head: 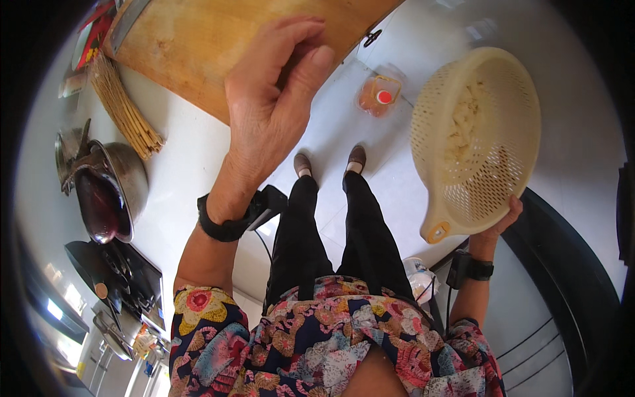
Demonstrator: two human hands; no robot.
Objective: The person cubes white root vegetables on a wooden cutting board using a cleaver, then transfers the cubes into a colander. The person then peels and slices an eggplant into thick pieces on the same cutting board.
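My right hand [505, 216] grips the lower rim of a cream plastic colander [436, 164], its short handle pointing towards me. Tilted on its side to the camera, the colander holds pale, soft-looking pieces of food [465, 121]. My left hand [275, 92] is raised in front of a wooden board [183, 59]. Its fingers curl loosely, with a gap between them and the thumb. Nothing shows in that hand, though part of the palm is hidden. Whether it touches the board cannot be told.
A bundle of dry stalks [124, 106] lies by the board. Further left are a metal bowl [134, 173] with a glossy dark purple object [99, 208], and a black wok [87, 260]. A red-capped jug [379, 99] stands on the floor; a black-edged surface [560, 258] curves at right.
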